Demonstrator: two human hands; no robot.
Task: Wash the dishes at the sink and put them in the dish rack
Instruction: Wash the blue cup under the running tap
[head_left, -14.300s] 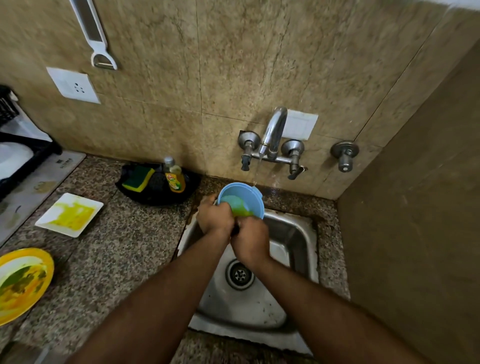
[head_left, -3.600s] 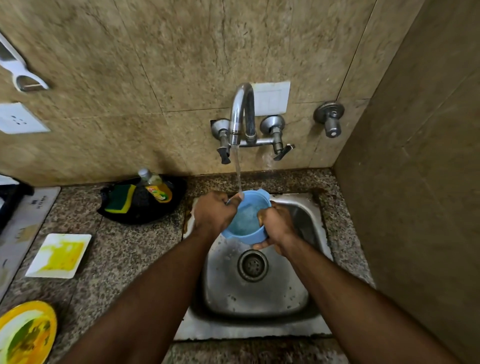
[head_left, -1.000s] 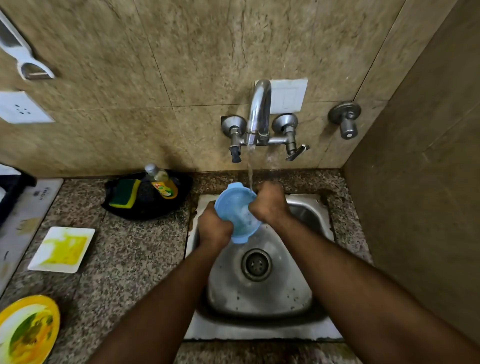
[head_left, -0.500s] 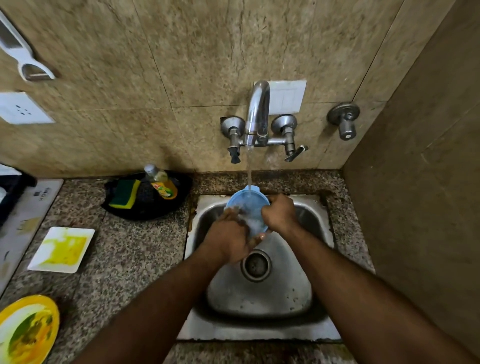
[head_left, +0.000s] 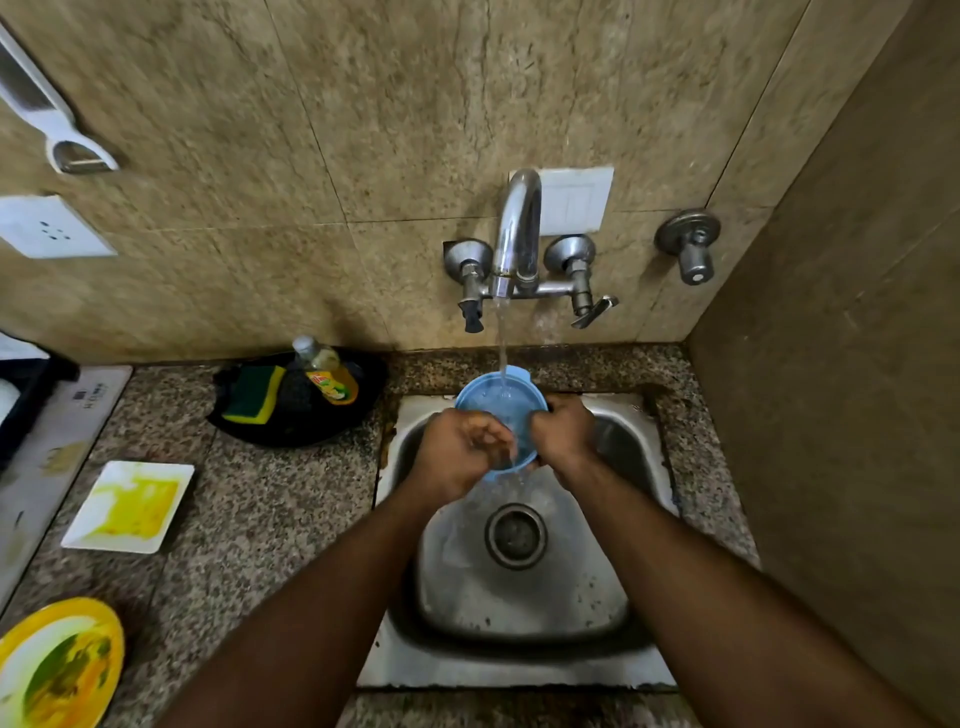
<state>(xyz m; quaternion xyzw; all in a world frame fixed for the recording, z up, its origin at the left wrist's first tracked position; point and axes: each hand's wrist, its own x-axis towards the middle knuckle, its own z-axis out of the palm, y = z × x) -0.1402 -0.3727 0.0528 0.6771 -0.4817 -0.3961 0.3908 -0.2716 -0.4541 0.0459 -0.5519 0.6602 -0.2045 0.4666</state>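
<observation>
I see both hands, left hand (head_left: 462, 451) and right hand (head_left: 563, 434), gripping the blue bowl (head_left: 501, 415) over the sink (head_left: 524, 660), under the tap (head_left: 514, 234) stream.

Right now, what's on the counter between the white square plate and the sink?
Head view: only bare granite counter between the white square plate and the sink.

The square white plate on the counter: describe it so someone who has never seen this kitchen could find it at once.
Start at the steel sink and move left across the speckled granite counter. The square white plate lies flat there, nearer the viewer than the black tray with the sponge. Unlike the round yellow plate at the bottom left corner, it is square, white-rimmed and smeared yellow.
</observation>
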